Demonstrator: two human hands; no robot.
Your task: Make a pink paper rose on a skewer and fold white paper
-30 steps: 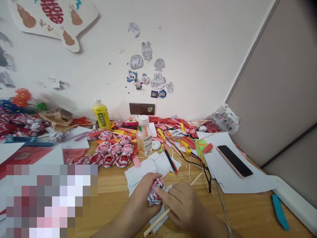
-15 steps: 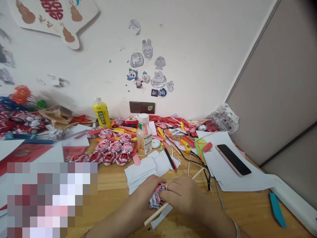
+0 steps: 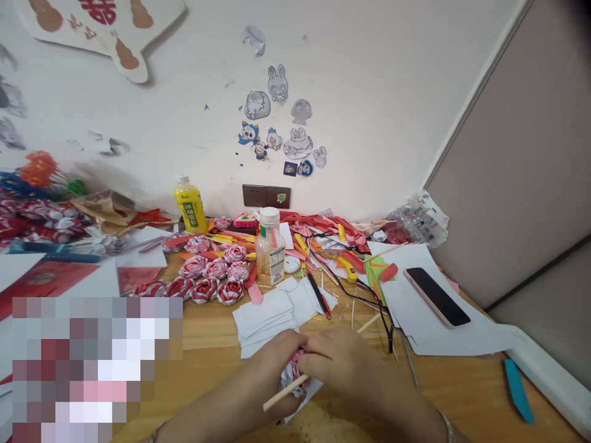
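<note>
Two hands meeting low over table (image 3: 203,375). Left hand (image 3: 268,372) wrapped around one paper rose (image 3: 289,376), rose partly hidden between hands. Right hand (image 3: 337,357) closed on one wooden stick (image 3: 282,397), stick crossing in front of rose. At least eight other roses (image 3: 205,290) farther back, left. Two bottles: one yellow bottle (image 3: 191,209), one clear bottle (image 3: 270,249). One phone (image 3: 438,296) on white sheets (image 3: 438,338), right.

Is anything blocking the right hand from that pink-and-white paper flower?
Nothing visible blocks it: the right hand, holding a thin, pale wooden stick, reaches the crinkled pink-and-white paper rose in the left hand. The stick slants across the rose's front.
</note>
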